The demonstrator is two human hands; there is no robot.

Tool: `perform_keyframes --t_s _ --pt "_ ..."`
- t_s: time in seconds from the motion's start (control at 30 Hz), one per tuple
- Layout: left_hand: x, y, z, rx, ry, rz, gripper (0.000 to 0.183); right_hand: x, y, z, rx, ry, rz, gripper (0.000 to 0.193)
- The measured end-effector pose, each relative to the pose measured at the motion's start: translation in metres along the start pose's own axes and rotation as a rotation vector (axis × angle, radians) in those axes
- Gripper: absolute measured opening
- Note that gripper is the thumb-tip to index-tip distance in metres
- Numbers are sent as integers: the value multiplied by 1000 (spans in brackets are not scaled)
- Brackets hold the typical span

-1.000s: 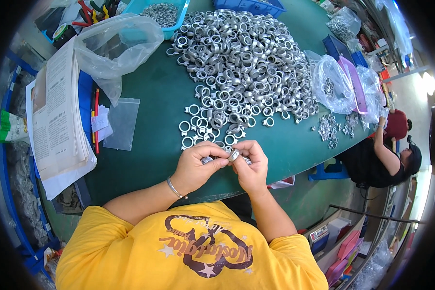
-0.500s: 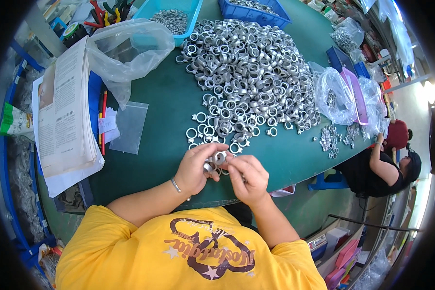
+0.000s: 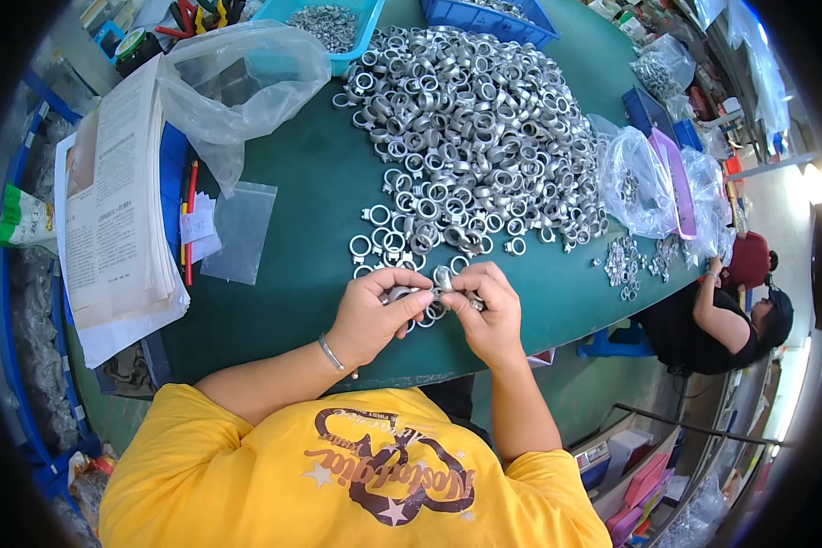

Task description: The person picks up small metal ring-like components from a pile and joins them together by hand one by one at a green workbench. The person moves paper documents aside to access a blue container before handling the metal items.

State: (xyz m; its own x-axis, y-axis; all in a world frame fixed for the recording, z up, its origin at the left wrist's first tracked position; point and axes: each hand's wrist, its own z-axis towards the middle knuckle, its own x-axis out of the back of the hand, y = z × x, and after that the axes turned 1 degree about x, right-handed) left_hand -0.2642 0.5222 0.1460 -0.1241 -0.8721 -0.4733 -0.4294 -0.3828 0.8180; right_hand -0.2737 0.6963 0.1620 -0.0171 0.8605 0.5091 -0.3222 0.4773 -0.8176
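Note:
My left hand [image 3: 372, 315] and my right hand [image 3: 490, 309] meet just above the near edge of a green table [image 3: 310, 210]. Between the fingertips of both hands sits a small silver metal ring part [image 3: 441, 279]. A second silver piece [image 3: 397, 294] shows under my left thumb. A few loose rings lie under and just beyond my fingers. Behind them spreads a large heap of the same silver metal rings [image 3: 470, 128]. A thin bracelet circles my left wrist.
A stack of printed paper [image 3: 114, 201] and clear plastic bags [image 3: 237, 73] lie at the left. Blue bins [image 3: 489, 16] with parts stand at the back. Bagged parts [image 3: 635, 178] sit at the right, where another person [image 3: 721, 315] sits at the table's edge.
My hands have stayed together at the near edge, shifting slightly while turning the ring part between the fingertips. The view has tilted a little.

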Motion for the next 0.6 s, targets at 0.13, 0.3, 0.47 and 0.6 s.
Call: perform_keyframes --t_s 0.13,0.3,0.47,0.6 --pt "0 -4 -2 -47 -6 113 15 -4 -3 -7 132 -4 60 19" --pt "0 -8 0 -269 -9 256 13 -7 0 -11 182 16 51 20" --pt "1 -8 0 -297 -7 323 15 -7 1 -11 222 28 7 19" --pt "1 -10 1 -318 -7 341 16 -8 2 -13 280 52 -97 18"
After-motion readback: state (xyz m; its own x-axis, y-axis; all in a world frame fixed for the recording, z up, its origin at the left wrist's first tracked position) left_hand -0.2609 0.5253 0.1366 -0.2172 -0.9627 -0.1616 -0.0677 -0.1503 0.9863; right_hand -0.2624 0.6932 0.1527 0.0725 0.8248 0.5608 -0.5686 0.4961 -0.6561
